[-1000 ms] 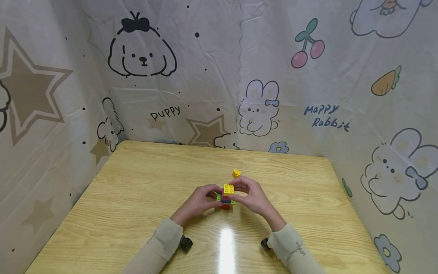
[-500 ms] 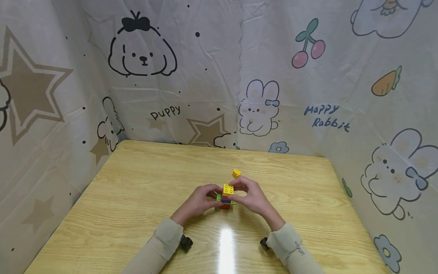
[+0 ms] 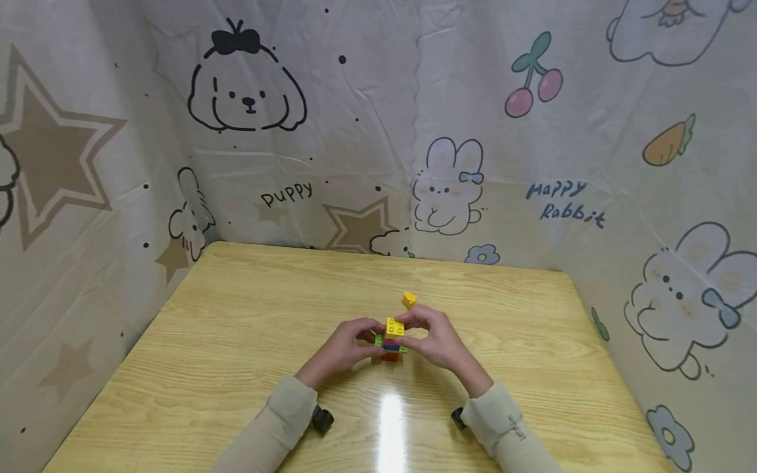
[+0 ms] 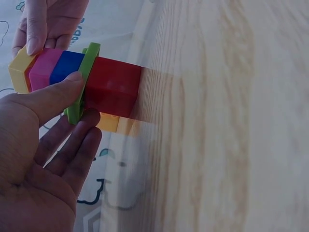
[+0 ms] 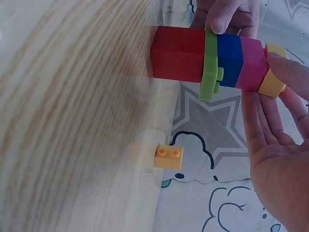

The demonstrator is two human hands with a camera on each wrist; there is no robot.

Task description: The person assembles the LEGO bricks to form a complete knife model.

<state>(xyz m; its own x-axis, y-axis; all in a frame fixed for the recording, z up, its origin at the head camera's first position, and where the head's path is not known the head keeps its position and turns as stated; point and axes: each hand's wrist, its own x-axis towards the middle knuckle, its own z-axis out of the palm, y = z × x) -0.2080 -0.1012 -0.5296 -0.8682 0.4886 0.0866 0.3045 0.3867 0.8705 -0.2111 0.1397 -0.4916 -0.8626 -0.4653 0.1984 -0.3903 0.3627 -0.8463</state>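
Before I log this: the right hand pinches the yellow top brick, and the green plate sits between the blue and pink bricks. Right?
Plate position is wrong: the green plate sits between the red brick and the blue brick, as the right wrist view shows. The right hand does pinch the yellow top brick.

In the head view, the patterned cloth (image 3: 367, 157) bears two readable texts. Left of the frame's centre, below the dog drawing (image 3: 248, 98), stands the black word "puppy" (image 3: 286, 194), slanting up to the right. Right of centre, the blue words "Happy Rabbit" (image 3: 564, 202) run over two lines, "Happy" above "Rabbit". At lower right, the sleeve (image 3: 503, 408) carries dark lettering (image 3: 517, 428) too small to read.
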